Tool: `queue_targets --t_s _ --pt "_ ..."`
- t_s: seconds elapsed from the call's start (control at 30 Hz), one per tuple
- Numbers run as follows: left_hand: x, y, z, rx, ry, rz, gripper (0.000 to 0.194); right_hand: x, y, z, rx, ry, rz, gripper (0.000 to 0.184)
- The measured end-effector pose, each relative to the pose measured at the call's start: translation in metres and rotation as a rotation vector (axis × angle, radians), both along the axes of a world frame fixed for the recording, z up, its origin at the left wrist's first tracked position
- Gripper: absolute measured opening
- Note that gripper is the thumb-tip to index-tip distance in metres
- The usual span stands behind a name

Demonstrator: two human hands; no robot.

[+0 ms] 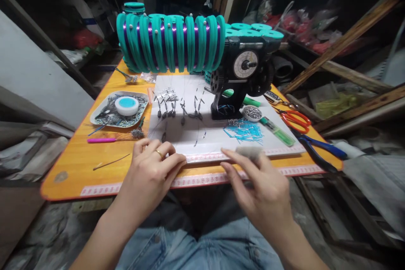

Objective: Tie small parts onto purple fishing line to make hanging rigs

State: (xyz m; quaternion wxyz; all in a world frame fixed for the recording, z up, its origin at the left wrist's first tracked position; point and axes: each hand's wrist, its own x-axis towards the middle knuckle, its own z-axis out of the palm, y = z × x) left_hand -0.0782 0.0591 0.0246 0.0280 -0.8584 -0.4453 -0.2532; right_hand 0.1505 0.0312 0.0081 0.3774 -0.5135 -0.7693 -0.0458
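My left hand (155, 166), with a ring on one finger, rests at the front edge of a white board (177, 139). Its thumb and index finger are pinched together beside a printed measuring tape (205, 157); whatever they grip is too fine to make out. Opposite it, my right hand (261, 179) has its index finger stretched over the tape and its thumb apart below. A blurred grey patch (249, 152) shows behind that index finger. Dark weighted fishing rigs (172, 112) hang on thin lines from teal spools (171, 44) wound with purple line.
A black stand with a dial (246, 64) carries the spools. Left are a patterned tray (104, 120) and a pink-handled tool (101, 140). Right are blue pieces (243, 131), a small metal-filled bowl (252, 112), a green tube (278, 131), orange-handled scissors (295, 121) and blue pliers (325, 147).
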Motion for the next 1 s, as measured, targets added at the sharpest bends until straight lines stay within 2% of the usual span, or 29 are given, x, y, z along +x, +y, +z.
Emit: queue_targets --t_s 0.13,0.23,0.53,1.0 --pt "0.002 0.001 0.007 -0.018 0.073 0.004 0.016 -0.029 -0.008 -0.002 -0.141 -0.067 0.199 0.034" --pt "0.002 0.002 0.009 -0.022 0.101 -0.008 0.015 -0.035 -0.007 -0.006 -0.191 -0.169 0.163 0.035" --pt "0.002 0.004 0.007 0.033 0.076 -0.028 0.010 0.010 -0.007 -0.013 -0.163 -0.170 0.065 0.035" --pt "0.005 0.009 0.004 0.044 0.055 -0.087 0.011 0.023 -0.009 -0.015 -0.177 -0.079 0.052 0.034"
